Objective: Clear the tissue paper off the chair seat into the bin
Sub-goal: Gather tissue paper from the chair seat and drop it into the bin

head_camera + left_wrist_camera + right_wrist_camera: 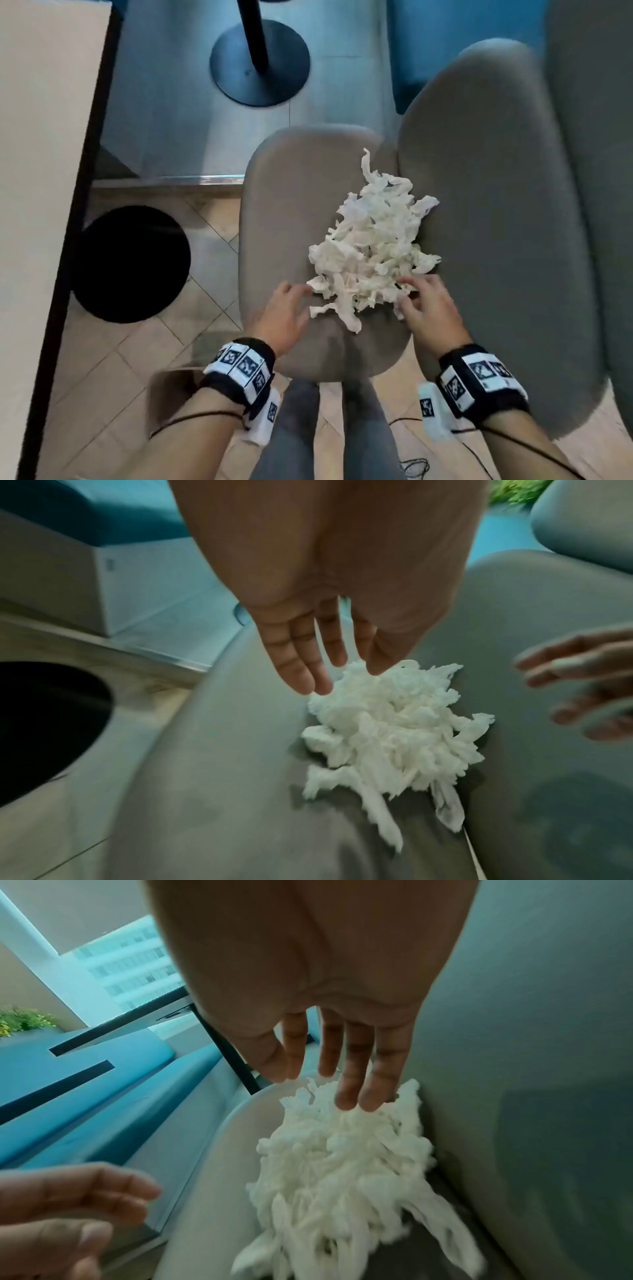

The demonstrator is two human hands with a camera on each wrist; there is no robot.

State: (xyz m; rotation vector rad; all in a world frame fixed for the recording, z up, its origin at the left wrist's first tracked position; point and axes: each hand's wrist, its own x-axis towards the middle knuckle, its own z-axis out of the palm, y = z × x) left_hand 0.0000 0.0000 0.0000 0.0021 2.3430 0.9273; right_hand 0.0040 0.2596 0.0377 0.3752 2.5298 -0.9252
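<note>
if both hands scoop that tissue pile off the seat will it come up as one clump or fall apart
The tissue pile is probably light and floppy: it is loose, crumpled strips. It likely won't lift as one clump, since strands trail free at its near edge on the chair seat, so bits may drop. The left hand and right hand, open on either side, could probably compress it easily.

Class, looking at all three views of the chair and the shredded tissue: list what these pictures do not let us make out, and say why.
- Inside of the bin: head and left wrist views show only a black opening.
- Right hand in the left wrist view: blurred and cut off by the frame edge.
- Whether the left hand touches the tissue pile: motion blur.
- Seat beneath the pile: covered.
</note>
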